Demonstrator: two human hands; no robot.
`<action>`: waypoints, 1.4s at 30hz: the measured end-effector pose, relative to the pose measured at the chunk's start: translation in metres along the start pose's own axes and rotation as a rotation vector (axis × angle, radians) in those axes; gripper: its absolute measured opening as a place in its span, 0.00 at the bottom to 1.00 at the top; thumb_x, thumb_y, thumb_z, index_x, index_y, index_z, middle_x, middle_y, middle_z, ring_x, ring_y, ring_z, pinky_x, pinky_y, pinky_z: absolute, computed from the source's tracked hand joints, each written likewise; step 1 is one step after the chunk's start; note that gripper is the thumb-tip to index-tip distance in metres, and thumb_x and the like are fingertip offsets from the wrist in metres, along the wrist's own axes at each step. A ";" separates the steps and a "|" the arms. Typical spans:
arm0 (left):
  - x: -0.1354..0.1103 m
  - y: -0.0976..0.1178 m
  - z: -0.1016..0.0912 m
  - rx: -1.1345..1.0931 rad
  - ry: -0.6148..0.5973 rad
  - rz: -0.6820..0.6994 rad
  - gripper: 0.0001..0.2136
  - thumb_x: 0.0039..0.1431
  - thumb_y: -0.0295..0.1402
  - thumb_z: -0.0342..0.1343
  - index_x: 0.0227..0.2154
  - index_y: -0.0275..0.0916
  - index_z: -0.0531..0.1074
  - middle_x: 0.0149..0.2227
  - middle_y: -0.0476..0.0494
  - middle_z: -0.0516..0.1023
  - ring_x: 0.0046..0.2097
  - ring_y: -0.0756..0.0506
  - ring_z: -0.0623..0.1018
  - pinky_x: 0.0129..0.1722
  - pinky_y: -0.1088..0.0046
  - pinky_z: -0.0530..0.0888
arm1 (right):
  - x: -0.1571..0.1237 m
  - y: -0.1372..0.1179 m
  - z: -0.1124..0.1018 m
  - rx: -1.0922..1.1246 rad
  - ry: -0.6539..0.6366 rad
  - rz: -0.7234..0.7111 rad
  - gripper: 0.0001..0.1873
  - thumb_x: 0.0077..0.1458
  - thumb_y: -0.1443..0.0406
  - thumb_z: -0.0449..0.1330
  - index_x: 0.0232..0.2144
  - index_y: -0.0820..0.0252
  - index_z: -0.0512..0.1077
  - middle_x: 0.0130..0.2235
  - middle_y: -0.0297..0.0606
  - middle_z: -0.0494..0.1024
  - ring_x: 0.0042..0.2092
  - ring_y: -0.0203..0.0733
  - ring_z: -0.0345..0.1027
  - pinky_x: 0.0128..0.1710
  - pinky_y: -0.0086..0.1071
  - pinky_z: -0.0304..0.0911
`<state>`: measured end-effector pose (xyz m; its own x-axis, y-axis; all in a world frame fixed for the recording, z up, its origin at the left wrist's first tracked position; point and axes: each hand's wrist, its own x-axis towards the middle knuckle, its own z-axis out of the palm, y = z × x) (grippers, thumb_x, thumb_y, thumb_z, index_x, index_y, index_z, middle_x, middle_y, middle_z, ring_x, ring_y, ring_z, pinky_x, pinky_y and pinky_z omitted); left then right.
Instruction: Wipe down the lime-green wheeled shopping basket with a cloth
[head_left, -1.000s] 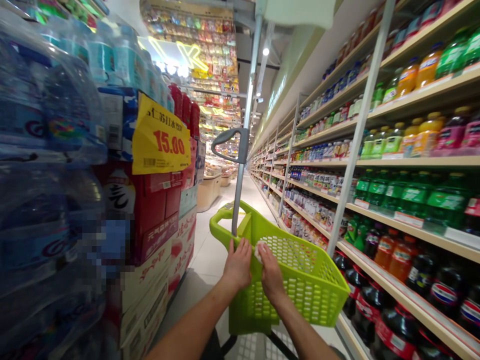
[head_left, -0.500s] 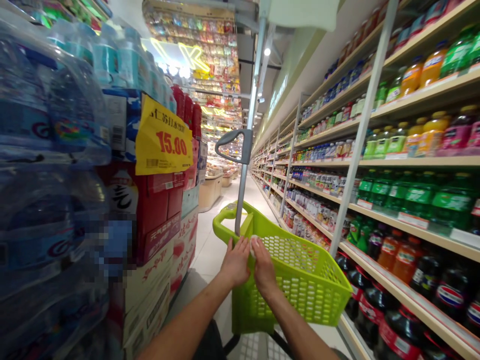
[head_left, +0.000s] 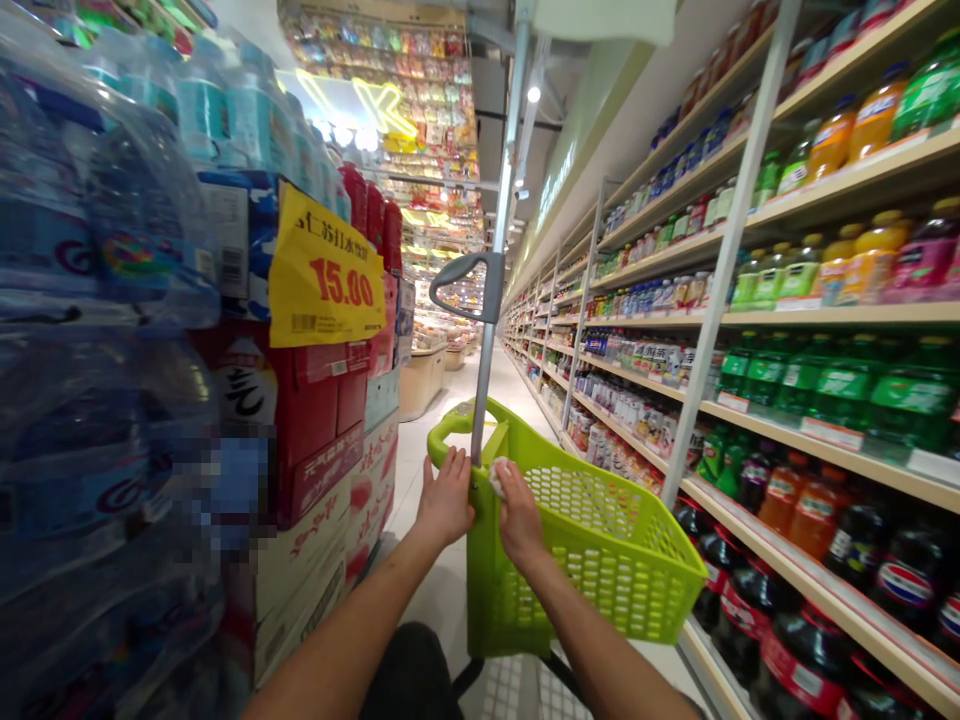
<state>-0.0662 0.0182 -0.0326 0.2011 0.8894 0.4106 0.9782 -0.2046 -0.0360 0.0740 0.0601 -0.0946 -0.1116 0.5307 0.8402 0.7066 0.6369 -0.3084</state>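
Note:
A lime-green plastic shopping basket (head_left: 600, 560) stands in front of me in a shop aisle, with a grey pull handle (head_left: 480, 345) rising from its near corner. My left hand (head_left: 444, 497) rests on the basket's near rim, fingers wrapped over the edge beside the handle's pole. My right hand (head_left: 516, 510) is closed on a small white cloth (head_left: 497, 476) and presses it against the rim just right of the pole. The basket's mesh inside looks empty where it shows.
Stacked packs of bottled water (head_left: 97, 330) and red and white cartons (head_left: 315, 470) stand close on my left, with a yellow 15.00 price sign (head_left: 324, 275). Shelves of soft-drink bottles (head_left: 810, 400) run along the right. The tiled aisle floor (head_left: 502, 385) stretches ahead.
Both hands have slid left along the basket's near rim toward the handle pole. My left hand went from flat on the wall to gripping the rim.

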 end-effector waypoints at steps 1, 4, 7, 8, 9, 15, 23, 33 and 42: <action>0.000 0.000 -0.001 0.002 -0.003 0.005 0.35 0.45 0.33 0.47 0.59 0.31 0.46 0.63 0.38 0.46 0.63 0.40 0.42 0.59 0.49 0.40 | 0.006 -0.008 0.005 -0.009 -0.006 -0.009 0.34 0.41 0.78 0.45 0.53 0.61 0.62 0.55 0.41 0.64 0.58 0.41 0.52 0.56 0.38 0.51; -0.001 -0.001 -0.002 0.005 -0.002 0.005 0.35 0.45 0.33 0.47 0.58 0.31 0.47 0.63 0.38 0.46 0.63 0.40 0.42 0.59 0.49 0.41 | 0.014 -0.012 0.006 -0.054 -0.029 -0.032 0.31 0.44 0.78 0.47 0.52 0.61 0.63 0.54 0.43 0.65 0.57 0.43 0.54 0.55 0.40 0.52; -0.002 -0.001 -0.002 0.002 0.007 0.009 0.34 0.45 0.33 0.47 0.58 0.32 0.47 0.63 0.38 0.46 0.64 0.40 0.42 0.59 0.49 0.40 | -0.001 0.016 -0.011 -0.083 -0.051 -0.042 0.28 0.48 0.77 0.44 0.51 0.57 0.65 0.53 0.41 0.67 0.55 0.41 0.57 0.53 0.39 0.55; -0.002 -0.001 -0.002 -0.001 0.006 0.011 0.35 0.45 0.33 0.47 0.58 0.33 0.47 0.63 0.38 0.46 0.64 0.40 0.41 0.59 0.49 0.40 | -0.010 0.030 -0.019 -0.098 -0.046 -0.028 0.29 0.48 0.78 0.44 0.50 0.57 0.66 0.53 0.40 0.67 0.55 0.41 0.57 0.53 0.39 0.55; -0.002 0.000 -0.002 -0.005 0.002 0.013 0.35 0.45 0.33 0.47 0.59 0.33 0.47 0.63 0.38 0.46 0.64 0.40 0.41 0.59 0.49 0.39 | -0.019 0.044 -0.028 -0.117 -0.031 -0.002 0.29 0.48 0.78 0.43 0.50 0.57 0.66 0.52 0.40 0.68 0.55 0.41 0.58 0.53 0.40 0.55; -0.004 0.008 -0.001 -0.027 -0.009 0.014 0.36 0.45 0.34 0.47 0.59 0.30 0.45 0.63 0.38 0.44 0.64 0.40 0.40 0.59 0.48 0.40 | -0.035 0.061 -0.035 -0.133 0.075 0.080 0.31 0.45 0.78 0.42 0.51 0.59 0.65 0.52 0.41 0.68 0.56 0.41 0.56 0.55 0.43 0.54; 0.000 0.015 -0.007 -0.038 -0.002 0.103 0.34 0.45 0.33 0.48 0.57 0.31 0.50 0.62 0.37 0.50 0.63 0.40 0.46 0.59 0.50 0.40 | -0.002 0.011 -0.015 -0.100 -0.003 -0.123 0.27 0.52 0.76 0.46 0.52 0.53 0.64 0.57 0.38 0.62 0.59 0.42 0.51 0.55 0.41 0.53; -0.002 0.023 -0.021 -0.081 0.070 0.226 0.26 0.48 0.33 0.47 0.53 0.37 0.58 0.56 0.40 0.63 0.58 0.41 0.58 0.60 0.52 0.40 | -0.089 0.035 -0.021 -0.223 -0.233 -0.412 0.25 0.55 0.75 0.49 0.52 0.48 0.63 0.52 0.34 0.69 0.56 0.39 0.58 0.51 0.35 0.59; 0.002 0.002 -0.016 -0.087 0.069 0.155 0.30 0.47 0.30 0.47 0.57 0.39 0.51 0.61 0.43 0.55 0.62 0.40 0.50 0.59 0.47 0.40 | -0.068 0.034 -0.040 -0.327 -0.317 -0.489 0.23 0.54 0.75 0.48 0.49 0.52 0.66 0.51 0.37 0.70 0.52 0.42 0.63 0.48 0.37 0.63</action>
<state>-0.0649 0.0137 -0.0174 0.3419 0.8151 0.4677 0.9271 -0.3740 -0.0259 0.1339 0.0238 -0.1443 -0.6372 0.3944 0.6621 0.6926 0.6699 0.2675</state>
